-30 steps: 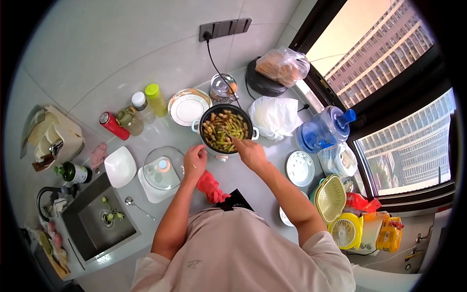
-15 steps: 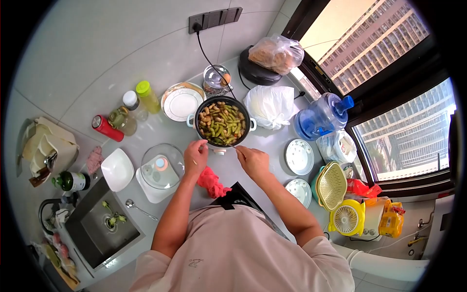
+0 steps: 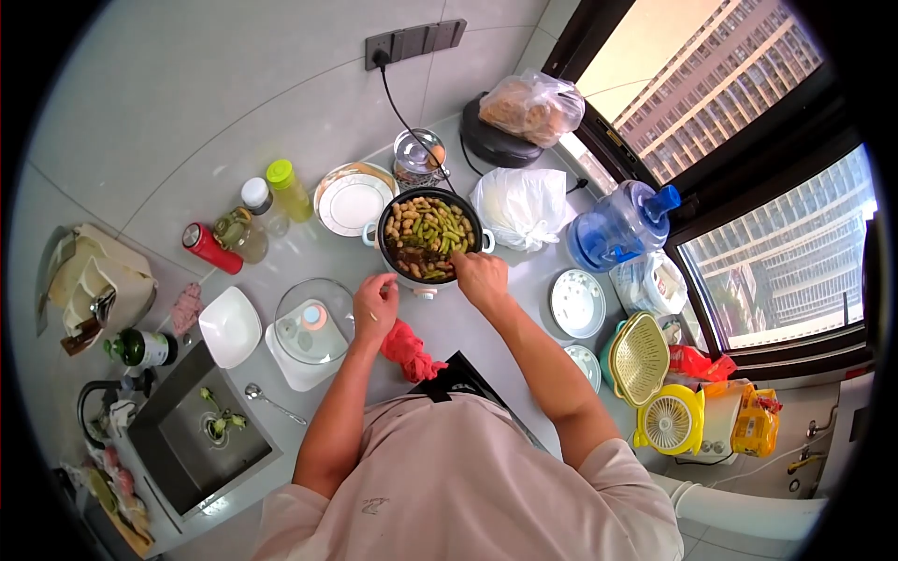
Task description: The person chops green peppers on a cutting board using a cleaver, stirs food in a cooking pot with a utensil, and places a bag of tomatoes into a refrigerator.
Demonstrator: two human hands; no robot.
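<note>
A round black-lined electric pot (image 3: 480, 229) with light side handles holds green edamame pods (image 3: 447, 224) and brown peanuts in shells (image 3: 404, 220), with dark liquid showing at the lower left inside. My right hand (image 3: 484, 279) is closed at the pot's near right rim, around the thin handle of a utensil whose lower end is hidden among the pods. Just off the near left rim, my left hand (image 3: 375, 307) is curled closed, with nothing visible in it. A red cloth (image 3: 408, 352) lies on the counter between my forearms.
A glass lid (image 3: 316, 297) rests over a white tray left of my left hand. Behind the pot are stacked plates (image 3: 354, 206) and a glass bowl (image 3: 412, 150). White plastic bag (image 3: 517, 206), blue water jug (image 3: 613, 224) and plates (image 3: 577, 304) stand right; the sink (image 3: 178, 449) is left.
My right hand has moved up and forward over the pot's rim, and the food has shifted, baring dark liquid. My left hand has drawn slightly back from the rim.
</note>
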